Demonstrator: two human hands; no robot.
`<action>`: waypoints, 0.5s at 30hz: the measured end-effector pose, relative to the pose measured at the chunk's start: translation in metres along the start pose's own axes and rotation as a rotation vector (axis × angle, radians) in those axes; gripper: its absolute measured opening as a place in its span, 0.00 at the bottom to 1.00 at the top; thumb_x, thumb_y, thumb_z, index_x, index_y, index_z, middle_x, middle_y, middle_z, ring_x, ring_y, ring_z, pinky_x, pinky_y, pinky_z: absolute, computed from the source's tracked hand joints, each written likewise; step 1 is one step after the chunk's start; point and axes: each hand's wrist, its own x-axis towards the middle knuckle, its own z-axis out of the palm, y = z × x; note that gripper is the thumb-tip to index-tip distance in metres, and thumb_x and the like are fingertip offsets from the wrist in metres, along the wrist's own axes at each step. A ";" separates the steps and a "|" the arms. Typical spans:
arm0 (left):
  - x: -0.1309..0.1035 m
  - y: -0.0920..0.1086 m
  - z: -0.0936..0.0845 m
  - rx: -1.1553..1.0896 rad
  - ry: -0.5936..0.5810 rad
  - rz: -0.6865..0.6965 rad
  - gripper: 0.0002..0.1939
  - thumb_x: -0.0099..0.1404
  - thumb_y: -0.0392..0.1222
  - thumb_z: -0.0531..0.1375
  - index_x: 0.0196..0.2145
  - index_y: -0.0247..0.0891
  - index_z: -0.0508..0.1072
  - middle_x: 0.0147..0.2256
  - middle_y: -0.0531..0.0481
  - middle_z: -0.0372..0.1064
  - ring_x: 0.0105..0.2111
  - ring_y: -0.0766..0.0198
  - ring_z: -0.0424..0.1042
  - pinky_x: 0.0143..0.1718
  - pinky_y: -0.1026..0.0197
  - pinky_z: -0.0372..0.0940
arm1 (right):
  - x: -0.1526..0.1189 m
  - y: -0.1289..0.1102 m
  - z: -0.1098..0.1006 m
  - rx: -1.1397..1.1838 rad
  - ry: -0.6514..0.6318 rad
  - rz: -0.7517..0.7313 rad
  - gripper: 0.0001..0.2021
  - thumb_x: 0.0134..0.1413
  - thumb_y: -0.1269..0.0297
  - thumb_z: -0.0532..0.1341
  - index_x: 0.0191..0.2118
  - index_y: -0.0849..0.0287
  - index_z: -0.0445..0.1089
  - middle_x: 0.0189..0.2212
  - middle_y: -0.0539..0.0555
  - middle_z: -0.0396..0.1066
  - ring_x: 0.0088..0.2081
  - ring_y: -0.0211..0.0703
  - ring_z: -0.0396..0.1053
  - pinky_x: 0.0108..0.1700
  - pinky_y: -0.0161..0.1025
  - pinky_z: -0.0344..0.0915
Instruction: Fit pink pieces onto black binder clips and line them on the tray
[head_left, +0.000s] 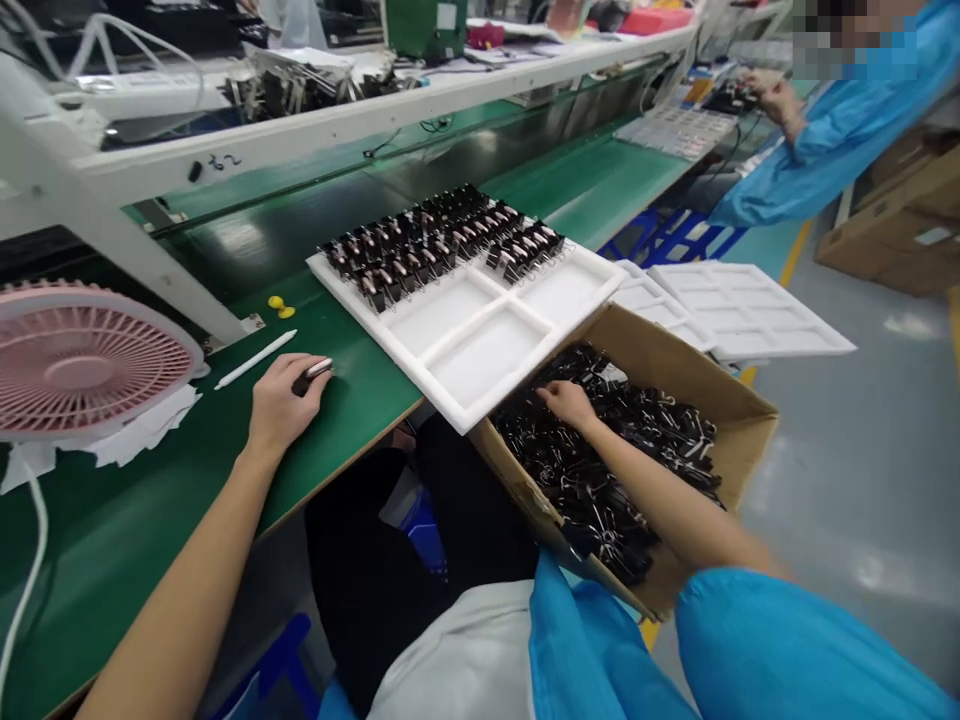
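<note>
The left grip [281, 400] was pinching a small dark piece [311, 376] with a shiny end, between the thumb and the fingers. That hand was low over the green counter [360, 375], near its front edge. The right grip [568, 403] was down in a brown box [724, 385], with its fingertips in among a big heap of black clips [660, 435]. I cannot tell if those fingers were pinching a clip or were a bit apart, because the tips were hard to see against the dark heap.

The clips in the box lay every which way, with thin shiny wire arms poking out. More black clips, the set ones [442, 240], stood in rows in a white tray [487, 350], packed close in its far part. The tray lay at a slant on the counter, and its near corner stuck out past the edge, just beside the box. 2 more white trays [772, 305] overlapped on the far side of the box.

A white pen [256, 360] lay just beside the left hand, and a little yellow thing [281, 307] was near the pen. At the left there was a pink fan [86, 372], with white paper [146, 430] under its front. Farther off on the right, another person in a blue sleeve [847, 150] had a hand [781, 105] at the same long counter.
</note>
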 end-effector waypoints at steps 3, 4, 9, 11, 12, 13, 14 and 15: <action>0.012 -0.003 0.004 -0.252 0.045 -0.190 0.13 0.65 0.50 0.69 0.42 0.41 0.85 0.42 0.44 0.82 0.42 0.49 0.80 0.49 0.50 0.75 | -0.007 0.007 -0.040 0.170 -0.016 0.096 0.14 0.66 0.59 0.61 0.36 0.62 0.81 0.30 0.63 0.80 0.33 0.55 0.78 0.38 0.46 0.72; 0.015 -0.006 0.005 -0.339 0.054 -0.256 0.15 0.62 0.51 0.70 0.42 0.40 0.85 0.41 0.44 0.82 0.41 0.49 0.80 0.48 0.50 0.75 | -0.009 0.008 -0.052 0.231 -0.025 0.117 0.14 0.65 0.59 0.61 0.37 0.62 0.82 0.30 0.63 0.80 0.31 0.55 0.78 0.37 0.46 0.72; 0.020 -0.022 0.006 -0.604 0.035 -0.440 0.22 0.49 0.52 0.78 0.40 0.38 0.86 0.38 0.42 0.82 0.39 0.49 0.80 0.43 0.50 0.77 | -0.034 -0.006 -0.101 0.031 0.225 -0.101 0.13 0.59 0.53 0.65 0.34 0.56 0.82 0.30 0.59 0.80 0.37 0.57 0.78 0.47 0.49 0.72; 0.018 -0.026 0.004 -0.667 0.026 -0.473 0.24 0.47 0.53 0.79 0.40 0.38 0.86 0.38 0.42 0.82 0.38 0.50 0.80 0.41 0.52 0.77 | -0.046 -0.018 -0.118 0.073 0.398 -0.152 0.16 0.60 0.49 0.64 0.35 0.56 0.81 0.35 0.60 0.81 0.41 0.57 0.78 0.50 0.50 0.71; 0.017 -0.027 0.003 -0.701 0.021 -0.488 0.24 0.47 0.53 0.79 0.40 0.38 0.86 0.38 0.42 0.82 0.37 0.50 0.80 0.39 0.53 0.77 | -0.052 -0.026 -0.126 0.152 0.467 -0.148 0.18 0.60 0.47 0.63 0.36 0.57 0.80 0.38 0.61 0.82 0.41 0.56 0.78 0.50 0.50 0.71; 0.016 -0.028 0.002 -0.737 0.014 -0.501 0.25 0.47 0.53 0.79 0.40 0.38 0.86 0.38 0.42 0.82 0.37 0.50 0.80 0.38 0.54 0.77 | -0.057 -0.035 -0.134 0.245 0.518 -0.138 0.20 0.62 0.44 0.62 0.37 0.57 0.79 0.39 0.62 0.82 0.41 0.55 0.77 0.50 0.50 0.71; 0.015 -0.028 0.001 -0.775 0.005 -0.512 0.25 0.47 0.53 0.79 0.40 0.38 0.85 0.39 0.41 0.82 0.38 0.50 0.80 0.37 0.54 0.76 | -0.061 -0.046 -0.141 0.330 0.554 -0.133 0.22 0.63 0.42 0.61 0.37 0.58 0.78 0.41 0.62 0.81 0.42 0.54 0.77 0.50 0.50 0.71; 0.014 -0.028 0.000 -0.816 -0.004 -0.522 0.26 0.46 0.53 0.80 0.40 0.37 0.85 0.39 0.41 0.82 0.39 0.49 0.80 0.37 0.55 0.76 | -0.064 -0.060 -0.146 0.399 0.579 -0.137 0.23 0.64 0.41 0.60 0.37 0.58 0.78 0.42 0.61 0.81 0.42 0.52 0.76 0.49 0.49 0.71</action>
